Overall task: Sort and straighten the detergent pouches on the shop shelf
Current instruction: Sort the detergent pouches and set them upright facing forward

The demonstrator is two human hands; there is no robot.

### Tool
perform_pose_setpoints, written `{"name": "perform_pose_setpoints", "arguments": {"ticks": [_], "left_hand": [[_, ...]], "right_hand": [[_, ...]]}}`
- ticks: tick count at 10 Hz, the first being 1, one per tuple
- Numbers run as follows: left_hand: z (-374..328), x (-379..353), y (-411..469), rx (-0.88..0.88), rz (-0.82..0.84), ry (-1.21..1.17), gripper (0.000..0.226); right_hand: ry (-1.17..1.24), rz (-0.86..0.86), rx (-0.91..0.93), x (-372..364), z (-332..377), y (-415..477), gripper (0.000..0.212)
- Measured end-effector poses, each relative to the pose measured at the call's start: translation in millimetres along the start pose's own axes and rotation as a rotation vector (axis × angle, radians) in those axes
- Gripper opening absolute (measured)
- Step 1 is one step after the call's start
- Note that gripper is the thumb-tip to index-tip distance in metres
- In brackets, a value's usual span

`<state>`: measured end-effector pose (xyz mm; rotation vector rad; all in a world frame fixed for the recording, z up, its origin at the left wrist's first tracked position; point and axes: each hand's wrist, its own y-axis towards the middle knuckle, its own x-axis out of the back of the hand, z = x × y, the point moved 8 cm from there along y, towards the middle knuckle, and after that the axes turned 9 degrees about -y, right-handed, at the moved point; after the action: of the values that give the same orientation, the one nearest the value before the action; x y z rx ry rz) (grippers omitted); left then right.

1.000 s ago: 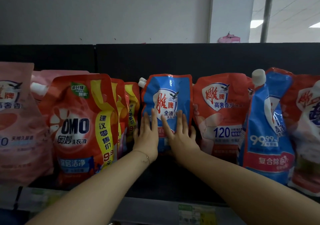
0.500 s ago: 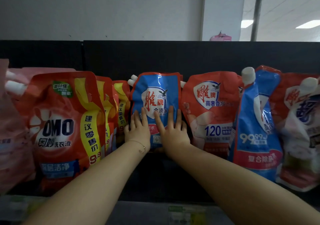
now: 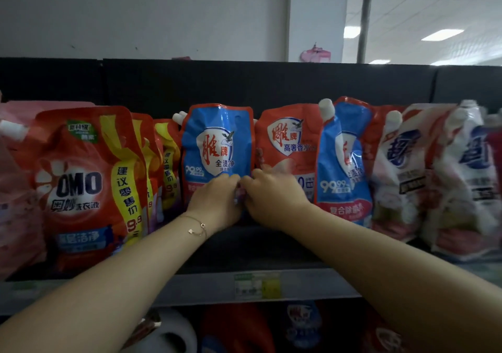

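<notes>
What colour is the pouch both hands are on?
Blue pouch with red edging; head view.

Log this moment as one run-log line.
left hand: grips blue glossy plastic detergent pouch, lower part | right hand: grips same pouch | pouch: upright on black shelf

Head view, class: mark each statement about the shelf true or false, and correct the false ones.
1. Both the left hand and the right hand grip the middle blue pouch low down. True.
2. The OMO pouch stands to the right of the middle blue pouch. False: the OMO pouch stands to its left.
3. A bracelet is on the left wrist. True.
4. The back panel behind the pouches is white. False: the back panel is black.
</notes>
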<state>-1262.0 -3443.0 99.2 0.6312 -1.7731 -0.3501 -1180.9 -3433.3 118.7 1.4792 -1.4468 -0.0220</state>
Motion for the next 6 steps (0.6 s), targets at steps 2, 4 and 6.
{"name": "perform_pose_setpoints", "arguments": {"ticks": [2, 4, 6], "left_hand": [[-67, -33, -15, -0.200, 0.047, -0.355, 0.026], [-114, -57, -18, -0.202, -0.027, -0.473, 0.041], [-110, -43, -10, -0.106, -0.242, -0.701, 0.012]], "right_hand": [[0.029, -0.297, -0.060, 46, -37, -50, 0.013], [0.033, -0.397, -0.092, 65, -70, -93, 0.017], [0.084, -0.321, -0.213, 56, -95, -109, 0.024]]}}
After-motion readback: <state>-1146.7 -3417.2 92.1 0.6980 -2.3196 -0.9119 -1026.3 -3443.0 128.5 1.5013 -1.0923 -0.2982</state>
